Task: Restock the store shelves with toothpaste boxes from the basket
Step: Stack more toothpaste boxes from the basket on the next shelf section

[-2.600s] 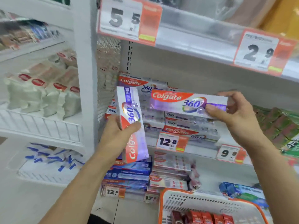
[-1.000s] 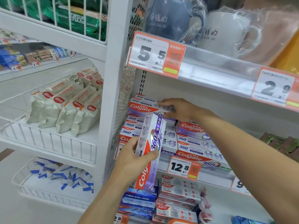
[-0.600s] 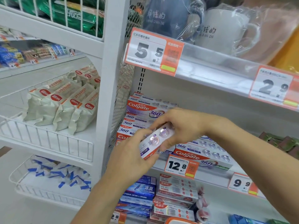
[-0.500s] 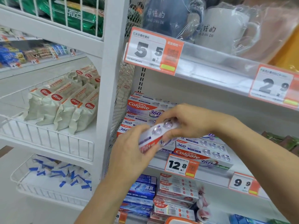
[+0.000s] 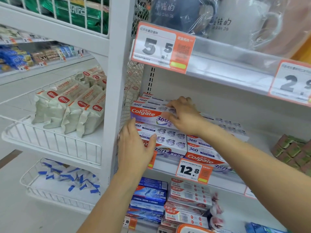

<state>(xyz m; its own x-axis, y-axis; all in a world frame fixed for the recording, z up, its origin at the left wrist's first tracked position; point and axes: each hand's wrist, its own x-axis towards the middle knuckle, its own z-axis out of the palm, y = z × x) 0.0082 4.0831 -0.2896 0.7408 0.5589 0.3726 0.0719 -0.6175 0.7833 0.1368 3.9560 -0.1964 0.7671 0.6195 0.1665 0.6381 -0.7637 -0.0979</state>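
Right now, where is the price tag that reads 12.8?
In the head view, the 12.8 price tag hangs on the shelf edge low and right of centre, just below the Colgate box stacks, beneath the right forearm.
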